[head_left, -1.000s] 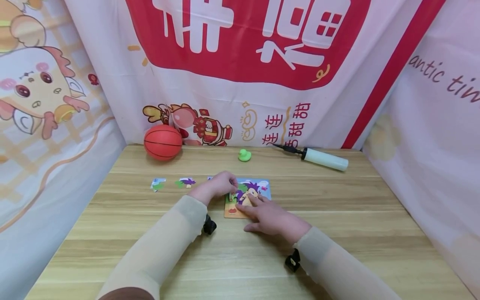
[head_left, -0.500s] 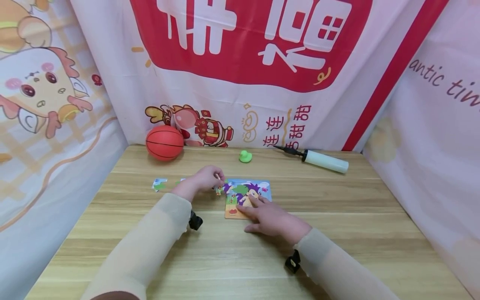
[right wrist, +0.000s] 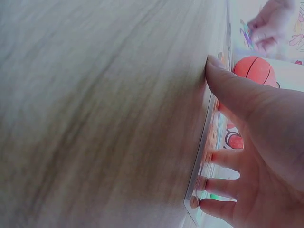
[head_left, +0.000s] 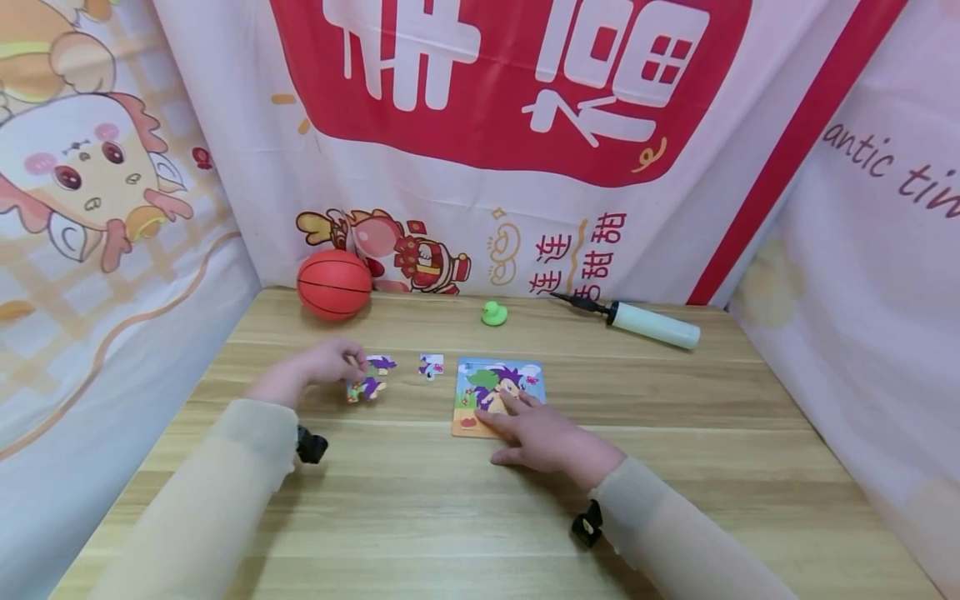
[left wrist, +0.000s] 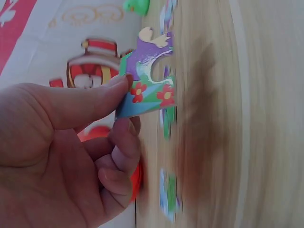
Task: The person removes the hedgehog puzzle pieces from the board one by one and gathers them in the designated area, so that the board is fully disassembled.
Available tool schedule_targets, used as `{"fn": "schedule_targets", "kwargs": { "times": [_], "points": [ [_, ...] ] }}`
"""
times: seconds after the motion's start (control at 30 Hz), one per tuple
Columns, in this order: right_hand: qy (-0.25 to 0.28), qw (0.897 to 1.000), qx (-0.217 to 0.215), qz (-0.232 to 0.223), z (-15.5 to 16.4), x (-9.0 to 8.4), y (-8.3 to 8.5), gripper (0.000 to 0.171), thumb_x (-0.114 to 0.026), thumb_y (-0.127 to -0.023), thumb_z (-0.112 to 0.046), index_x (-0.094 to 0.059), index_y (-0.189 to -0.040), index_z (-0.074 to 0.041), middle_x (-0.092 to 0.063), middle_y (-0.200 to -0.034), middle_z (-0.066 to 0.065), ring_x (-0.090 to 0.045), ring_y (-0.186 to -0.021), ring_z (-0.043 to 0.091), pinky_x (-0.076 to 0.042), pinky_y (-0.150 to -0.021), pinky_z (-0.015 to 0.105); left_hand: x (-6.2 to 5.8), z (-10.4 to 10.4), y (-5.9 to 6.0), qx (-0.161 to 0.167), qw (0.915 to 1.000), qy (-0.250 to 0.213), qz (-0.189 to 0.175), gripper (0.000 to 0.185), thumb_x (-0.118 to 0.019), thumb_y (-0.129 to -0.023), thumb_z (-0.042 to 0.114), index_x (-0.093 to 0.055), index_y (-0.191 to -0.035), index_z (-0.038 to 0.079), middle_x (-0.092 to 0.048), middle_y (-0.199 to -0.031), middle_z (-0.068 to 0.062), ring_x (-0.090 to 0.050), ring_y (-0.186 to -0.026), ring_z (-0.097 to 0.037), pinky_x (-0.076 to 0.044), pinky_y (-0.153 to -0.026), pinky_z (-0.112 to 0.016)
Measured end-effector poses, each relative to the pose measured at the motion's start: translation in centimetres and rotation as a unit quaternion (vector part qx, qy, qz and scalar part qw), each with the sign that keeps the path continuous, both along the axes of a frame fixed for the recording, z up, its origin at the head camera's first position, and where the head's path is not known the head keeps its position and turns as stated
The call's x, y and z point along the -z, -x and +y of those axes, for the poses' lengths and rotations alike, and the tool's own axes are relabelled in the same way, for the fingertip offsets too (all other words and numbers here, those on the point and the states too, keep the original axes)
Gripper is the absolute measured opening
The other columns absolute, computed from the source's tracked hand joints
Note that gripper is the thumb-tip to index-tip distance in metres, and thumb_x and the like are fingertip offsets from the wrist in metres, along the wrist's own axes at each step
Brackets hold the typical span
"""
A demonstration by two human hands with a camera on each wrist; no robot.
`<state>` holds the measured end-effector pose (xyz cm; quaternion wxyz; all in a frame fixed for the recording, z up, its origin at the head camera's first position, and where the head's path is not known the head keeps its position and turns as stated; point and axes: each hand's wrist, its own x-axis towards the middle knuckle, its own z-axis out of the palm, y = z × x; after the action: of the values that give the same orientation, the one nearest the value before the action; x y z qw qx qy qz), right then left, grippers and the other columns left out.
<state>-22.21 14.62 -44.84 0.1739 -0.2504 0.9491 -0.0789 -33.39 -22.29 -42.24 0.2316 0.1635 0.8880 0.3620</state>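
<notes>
Left grip (head_left: 324, 364) pinches a puzzle piece (head_left: 365, 389) between thumb and forefinger, and over the last second it has swung away from the puzzle board (head_left: 498, 385), carrying the piece out to the loose pieces on the desk (head_left: 480, 517); judging by that, a piece has been lifted off the board rather than fitted. Right grip (head_left: 547, 433) stays flat with straight fingers on the board's near corner, pinning it.

Just beyond the left grip lies another loose piece (head_left: 380, 363), and a further one (head_left: 431, 365) sits between it and the board. Well behind are an orange ball (head_left: 333, 284), a green duck (head_left: 493, 313) and a hand pump (head_left: 645, 322). Nothing blocks either grip.
</notes>
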Motion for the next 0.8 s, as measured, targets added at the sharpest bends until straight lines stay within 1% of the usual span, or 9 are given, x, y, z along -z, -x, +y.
{"fn": "schedule_targets", "kwargs": {
  "times": [0.1,0.17,0.23,0.3,0.43,0.57,0.7,0.8],
  "points": [
    [0.002,1.000,0.000,-0.001,0.0,0.0,0.0,0.067,-0.056,-0.093,-0.057,-0.029,-0.153,-0.044,-0.014,-0.163,0.012,-0.016,-0.144,0.046,-0.025,-0.109,0.061,0.2,-2.5,-0.5,0.003,0.9997,0.022,-0.005,0.005,-0.067,-0.090,0.004,-0.062,-0.090,0.002,-0.059,-0.085,-0.006,-0.052,-0.079,-0.022,-0.044,-0.071,-0.035],
    [0.002,1.000,0.000,0.000,0.0,0.0,0.0,0.067,-0.056,-0.093,-0.057,-0.029,-0.153,-0.044,-0.014,-0.163,0.012,-0.016,-0.144,0.046,-0.025,-0.109,0.061,0.3,-3.9,-0.8,0.006,0.9993,0.035,-0.013,0.006,-0.067,-0.089,0.004,-0.063,-0.091,0.000,-0.058,-0.086,-0.005,-0.052,-0.079,-0.021,-0.044,-0.071,-0.035],
    [0.001,1.000,0.000,0.002,0.0,0.1,0.0,0.067,-0.056,-0.093,-0.058,-0.028,-0.153,-0.044,-0.014,-0.163,0.012,-0.016,-0.144,0.046,-0.024,-0.109,0.061,0.3,-5.0,-1.2,0.008,0.9984,0.052,-0.019,0.006,-0.067,-0.089,0.005,-0.063,-0.091,0.000,-0.057,-0.087,-0.004,-0.051,-0.079,-0.019,-0.043,-0.071,-0.033],
    [0.000,1.000,0.000,0.004,0.0,0.1,0.0,0.067,-0.056,-0.093,-0.058,-0.028,-0.153,-0.044,-0.014,-0.163,0.012,-0.016,-0.143,0.046,-0.024,-0.109,0.061,0.2,-5.8,-1.5,0.013,0.9975,0.061,-0.033,0.005,-0.067,-0.089,0.003,-0.063,-0.091,-0.001,-0.056,-0.085,-0.004,-0.051,-0.077,-0.019,-0.043,-0.070,-0.033],
    [-0.001,1.000,-0.002,0.007,0.0,0.2,0.0,0.068,-0.055,-0.093,-0.058,-0.028,-0.153,-0.044,-0.014,-0.163,0.012,-0.017,-0.143,0.046,-0.024,-0.109,0.061,0.1,-6.5,-2.0,0.012,0.9963,0.070,-0.047,0.004,-0.064,-0.090,0.002,-0.063,-0.091,-0.002,-0.054,-0.079,-0.002,-0.050,-0.073,-0.018,-0.042,-0.068,-0.033],
    [-0.002,1.000,-0.002,0.006,0.1,0.3,0.0,0.068,-0.055,-0.093,-0.059,-0.028,-0.153,-0.045,-0.014,-0.163,0.012,-0.016,-0.143,0.046,-0.024,-0.109,0.062,0.4,-6.7,-2.0,-0.001,0.9969,0.071,-0.036,0.003,-0.063,-0.090,0.001,-0.063,-0.089,-0.002,-0.054,-0.077,-0.001,-0.049,-0.072,-0.018,-0.041,-0.067,-0.032],
    [0.000,1.000,0.002,0.002,0.1,0.3,0.0,0.067,-0.055,-0.093,-0.059,-0.028,-0.152,-0.046,-0.014,-0.163,0.010,-0.016,-0.144,0.045,-0.025,-0.108,0.062,0.8,-6.9,-1.9,-0.017,0.9972,0.066,-0.031,0.003,-0.065,-0.089,0.000,-0.064,-0.090,-0.003,-0.056,-0.078,-0.001,-0.050,-0.073,-0.018,-0.042,-0.067,-0.032],
    [0.001,1.000,0.004,0.001,0.1,0.2,0.0,0.066,-0.055,-0.093,-0.058,-0.028,-0.152,-0.047,-0.014,-0.163,0.010,-0.015,-0.144,0.045,-0.024,-0.108,0.062,1.0,-7.0,-1.8,-0.021,0.9973,0.064,-0.028,0.004,-0.066,-0.088,-0.001,-0.065,-0.090,-0.004,-0.056,-0.078,-0.001,-0.050,-0.073,-0.017,-0.042,-0.067,-0.032]
  ]
}}
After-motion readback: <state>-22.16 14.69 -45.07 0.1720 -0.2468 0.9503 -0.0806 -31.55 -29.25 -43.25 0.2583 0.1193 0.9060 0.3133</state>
